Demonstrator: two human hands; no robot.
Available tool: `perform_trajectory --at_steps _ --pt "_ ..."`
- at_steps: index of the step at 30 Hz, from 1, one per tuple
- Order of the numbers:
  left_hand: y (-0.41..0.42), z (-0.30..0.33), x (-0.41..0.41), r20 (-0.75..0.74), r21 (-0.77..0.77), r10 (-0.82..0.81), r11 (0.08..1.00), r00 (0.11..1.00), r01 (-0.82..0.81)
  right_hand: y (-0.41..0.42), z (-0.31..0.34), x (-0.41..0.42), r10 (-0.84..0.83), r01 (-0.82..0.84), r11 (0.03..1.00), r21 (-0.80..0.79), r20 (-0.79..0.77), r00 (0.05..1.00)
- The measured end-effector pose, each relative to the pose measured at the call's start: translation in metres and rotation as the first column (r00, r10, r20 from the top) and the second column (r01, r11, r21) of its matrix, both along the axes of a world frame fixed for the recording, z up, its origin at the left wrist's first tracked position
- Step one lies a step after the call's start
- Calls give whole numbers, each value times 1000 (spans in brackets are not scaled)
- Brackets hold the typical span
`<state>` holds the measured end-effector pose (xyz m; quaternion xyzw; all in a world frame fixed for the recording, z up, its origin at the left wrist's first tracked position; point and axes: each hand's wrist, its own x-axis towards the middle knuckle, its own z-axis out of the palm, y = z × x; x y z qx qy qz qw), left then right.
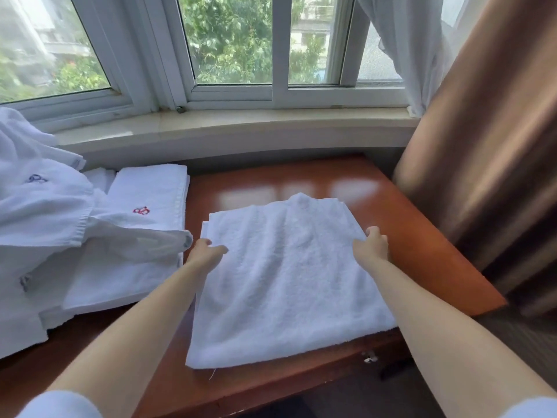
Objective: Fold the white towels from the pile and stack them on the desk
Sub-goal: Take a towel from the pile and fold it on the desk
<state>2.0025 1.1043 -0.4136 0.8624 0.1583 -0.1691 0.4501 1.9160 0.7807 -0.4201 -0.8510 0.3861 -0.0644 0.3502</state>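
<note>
From the head camera, we look down on a white towel [283,279] lying folded flat on the reddish wooden desk [422,236], its near edge hanging just past the desk's front. Our left hand [205,251] rests at the towel's left edge with fingers reaching onto the cloth; our right hand [372,244] sits at the right edge, fingers curled over it. Whether either hand truly pinches the fabric or only presses on it we cannot tell, since the fingertips blur into the white pile.

To the left, touching the desk's far corner, lies a folded stack [147,200] with a red embroidered mark, and over it spills the loose pile [39,200] of unfolded towels.

We judge the step in hand to be the next fold or squaring of this towel. To do it well, we should take both side edges evenly, keep the layers aligned as the cloth turns over, then smooth the ripples outward before carrying it to the stack.
</note>
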Motion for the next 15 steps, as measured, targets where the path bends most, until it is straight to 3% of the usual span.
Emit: perform_trajectory --at_steps 7,15 --pt "-20 -17 77 112 25 124 992 986 -127 -16 -11 86 -98 92 994 55 112 989" --pt "-25 -31 123 164 104 154 980 974 -172 -28 -24 135 -51 50 994 100 2 999"
